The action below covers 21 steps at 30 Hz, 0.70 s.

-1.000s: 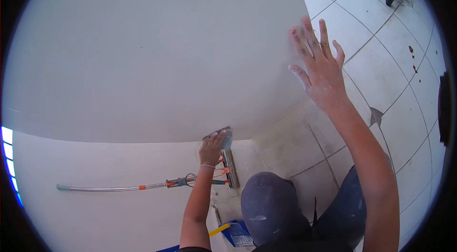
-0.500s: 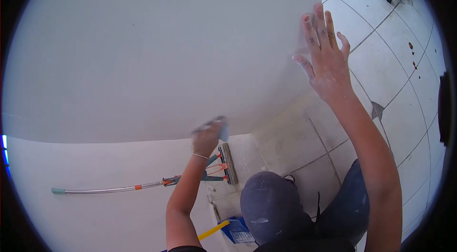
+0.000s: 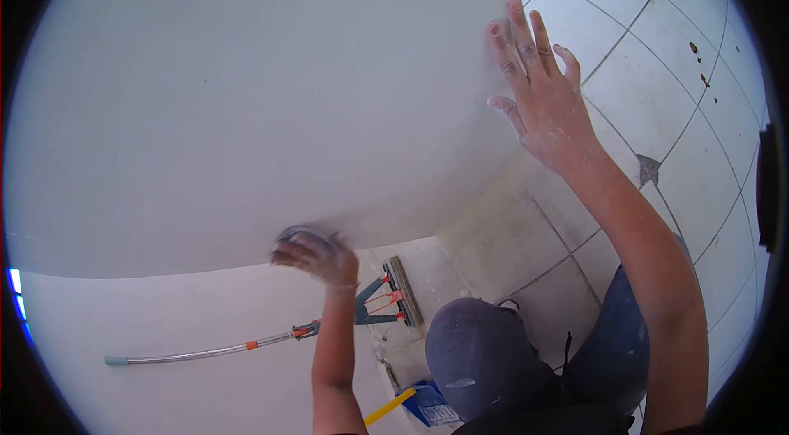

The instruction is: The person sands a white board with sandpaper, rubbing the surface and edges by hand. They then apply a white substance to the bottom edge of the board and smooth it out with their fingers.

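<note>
Grey pad (image 3: pixel 301 231) lies clasped between left grip (image 3: pixel 319 257) and panel (image 3: pixel 246 115), right grip (image 3: pixel 546 98) splayed.

From the left hand (image 3: pixel 319 257), the pale surface (image 3: pixel 271 106) gives open room from 10 round to 1 o'clock. At 2 o'clock the right hand (image 3: pixel 549 110) blocks its edge. The mop head (image 3: pixel 403 291) bars 4 o'clock, the knee (image 3: pixel 477 353) beyond; the mop handle (image 3: pixel 197 354) lies toward 8.

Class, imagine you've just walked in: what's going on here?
A person's left hand holds a blurred grey pad at the lower edge of a large pale panel. The right hand is spread open at the panel's right edge. A mop and blue dustpan are nearby, in neither hand.
</note>
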Motion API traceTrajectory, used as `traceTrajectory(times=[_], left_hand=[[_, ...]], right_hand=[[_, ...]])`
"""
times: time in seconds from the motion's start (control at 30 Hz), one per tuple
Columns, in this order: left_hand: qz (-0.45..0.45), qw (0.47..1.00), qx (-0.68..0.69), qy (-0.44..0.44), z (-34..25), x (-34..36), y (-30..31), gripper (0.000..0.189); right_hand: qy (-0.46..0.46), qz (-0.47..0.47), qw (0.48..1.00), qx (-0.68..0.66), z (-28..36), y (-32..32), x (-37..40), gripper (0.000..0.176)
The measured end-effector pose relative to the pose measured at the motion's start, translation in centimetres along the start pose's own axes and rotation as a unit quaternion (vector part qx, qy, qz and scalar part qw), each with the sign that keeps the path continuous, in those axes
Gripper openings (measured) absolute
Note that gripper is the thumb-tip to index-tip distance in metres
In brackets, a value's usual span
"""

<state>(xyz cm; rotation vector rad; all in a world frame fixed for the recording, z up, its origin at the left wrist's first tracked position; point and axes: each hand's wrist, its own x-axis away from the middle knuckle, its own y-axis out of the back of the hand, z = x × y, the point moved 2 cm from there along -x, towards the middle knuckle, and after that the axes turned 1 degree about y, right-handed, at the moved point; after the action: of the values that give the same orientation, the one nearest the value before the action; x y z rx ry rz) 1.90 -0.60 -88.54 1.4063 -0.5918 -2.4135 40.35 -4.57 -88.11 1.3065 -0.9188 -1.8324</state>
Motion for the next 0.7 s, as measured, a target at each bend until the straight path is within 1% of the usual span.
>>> traceTrajectory(times=[0.07,0.1,0.13,0.2,0.3,0.4,0.43,0.47,0.5,0.53,0.57,0.63,0.7], left_hand=[[-0.046,0.996,0.026,-0.068,-1.7,2.7,-2.5,0.065],[0.017,0.989,-0.019,-0.147,-2.7,5.1,-3.9,0.062],[0.082,0.969,-0.064,-0.226,-3.3,7.8,-5.1,0.059],[0.168,0.918,-0.009,-0.358,-4.6,12.3,-6.9,0.052],[0.263,0.907,0.036,-0.327,-5.1,10.8,-5.5,0.055],[0.347,0.914,0.145,-0.153,-0.7,8.0,-3.4,0.052],[0.406,0.905,-0.049,-0.113,1.0,6.1,-1.9,0.056],[0.295,0.858,-0.403,-0.122,0.1,1.5,0.9,0.06],[0.459,0.83,-0.294,0.123,0.1,-4.4,4.1,0.068],[0.153,0.972,-0.18,0.001,5.6,-1.6,2.4,0.074],[0.083,0.993,-0.047,0.076,4.4,-4.9,4.4,0.075],[0.03,0.997,-0.064,0.042,5.1,-3.9,2.1,0.082],[0.024,0.997,-0.064,-0.028,2.3,-0.9,-0.3,0.071]], right_hand=[[0.001,-0.022,1.0,0.0,0.0,-0.6,-0.1,0.087],[0.001,-0.033,0.999,0.0,0.0,-0.8,0.0,0.087],[-0.001,-0.035,0.999,-0.005,0.2,-0.9,0.1,0.087],[-0.006,-0.037,0.999,-0.01,0.1,-0.8,0.1,0.087],[-0.007,-0.002,0.999,0.039,-0.2,-0.1,0.1,0.084],[0.017,0.016,0.996,0.082,-0.6,0.9,0.0,0.081],[0.014,0.019,0.994,0.109,-1.0,1.5,-0.3,0.08],[0.012,0.025,0.991,0.13,-1.4,2.0,-0.4,0.08],[0.013,0.034,0.988,0.148,-1.4,2.0,-0.3,0.079],[0.009,0.031,0.989,0.146,-1.5,1.7,-0.2,0.079],[0.007,0.027,0.989,0.146,-1.9,1.3,-0.2,0.079],[0.008,0.014,0.992,0.124,-2.1,0.9,-0.2,0.08],[0.008,-0.001,0.997,0.077,-2.3,0.2,0.1,0.081]])
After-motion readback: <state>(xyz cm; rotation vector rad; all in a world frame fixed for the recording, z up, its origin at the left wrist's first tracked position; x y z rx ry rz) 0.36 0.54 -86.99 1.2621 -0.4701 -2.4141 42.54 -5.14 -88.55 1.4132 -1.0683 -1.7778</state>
